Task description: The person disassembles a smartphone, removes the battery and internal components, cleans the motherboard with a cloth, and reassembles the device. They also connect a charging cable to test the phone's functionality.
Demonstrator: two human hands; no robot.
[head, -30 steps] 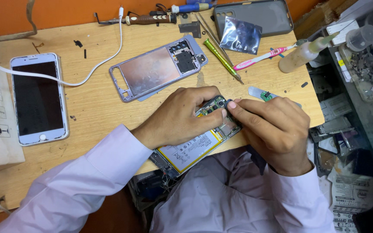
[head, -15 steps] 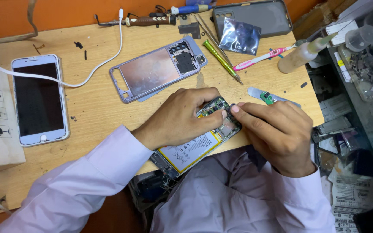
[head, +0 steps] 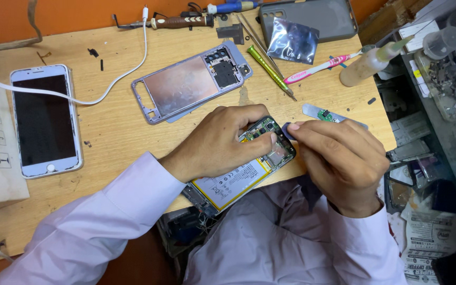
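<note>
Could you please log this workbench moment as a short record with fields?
Left hand: presses down on the opened phone with yellow-edged battery
Right hand: pinches a small blue flat tool at the phone's upper end
Behind: removed silver-lilac back cover, green-handled screwdriver
Left side: white smartphone, dark screen, white cable
Surface: light wooden table

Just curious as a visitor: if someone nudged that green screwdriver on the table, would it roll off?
Probably it rolls: the green screwdriver has a slim round shaft and lies flat on the wooden table. It looks stiff and light. The tweezers beside it might stop it.
</note>
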